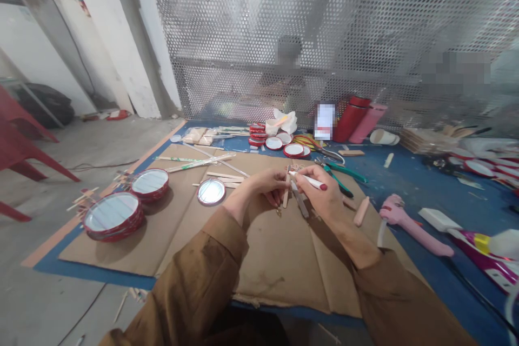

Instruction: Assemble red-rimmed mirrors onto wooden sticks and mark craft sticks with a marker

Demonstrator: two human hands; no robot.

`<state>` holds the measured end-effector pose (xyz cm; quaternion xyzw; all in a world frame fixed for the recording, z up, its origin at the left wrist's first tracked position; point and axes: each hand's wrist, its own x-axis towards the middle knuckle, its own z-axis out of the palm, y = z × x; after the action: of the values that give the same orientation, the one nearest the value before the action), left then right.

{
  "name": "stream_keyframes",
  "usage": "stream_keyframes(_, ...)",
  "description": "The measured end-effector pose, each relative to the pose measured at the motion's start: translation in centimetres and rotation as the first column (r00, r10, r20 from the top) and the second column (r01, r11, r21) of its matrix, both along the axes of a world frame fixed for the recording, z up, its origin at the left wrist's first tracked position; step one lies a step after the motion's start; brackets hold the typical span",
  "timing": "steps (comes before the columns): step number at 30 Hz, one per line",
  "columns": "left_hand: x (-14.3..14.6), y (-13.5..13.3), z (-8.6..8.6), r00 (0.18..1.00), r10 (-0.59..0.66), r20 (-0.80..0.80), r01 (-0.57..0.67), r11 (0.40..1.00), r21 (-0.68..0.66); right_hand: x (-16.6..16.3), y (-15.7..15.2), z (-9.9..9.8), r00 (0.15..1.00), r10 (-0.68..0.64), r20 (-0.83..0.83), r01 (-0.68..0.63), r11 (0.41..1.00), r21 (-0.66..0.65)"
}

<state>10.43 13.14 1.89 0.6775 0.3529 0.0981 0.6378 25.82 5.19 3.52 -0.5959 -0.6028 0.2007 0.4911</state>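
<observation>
The wooden stick (286, 195) stands nearly upright over the middle of the cardboard sheet (284, 265). Your left hand (265, 183) pinches its upper end between the fingertips. At 3 o'clock from it, your right hand (322, 200) is curled around a white pen (306, 179) with a red end, whose tip points at the top of the stick. A grey strip (300, 203) lies slanted just beside the stick, under your right hand. At 9 o'clock a small round mirror (211, 192) lies flat on the cardboard, and farther that way are two larger red-rimmed mirrors (111, 213). At 12 o'clock sits a cluster of red-rimmed lids (279, 143), at 2 o'clock a green-handled tool (344, 172), and at 4 o'clock a pink tool (409, 224) on the blue mat (413, 184).
</observation>
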Motion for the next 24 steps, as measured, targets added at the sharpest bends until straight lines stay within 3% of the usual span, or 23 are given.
stream_keyframes(24, -0.01, 0.15, -0.3, 1.0, -0.014, 0.006, 0.014, 1.0, 0.011, 0.15, 0.05, 0.04, 1.0, -0.01, -0.03, 0.009, 1.0, -0.012)
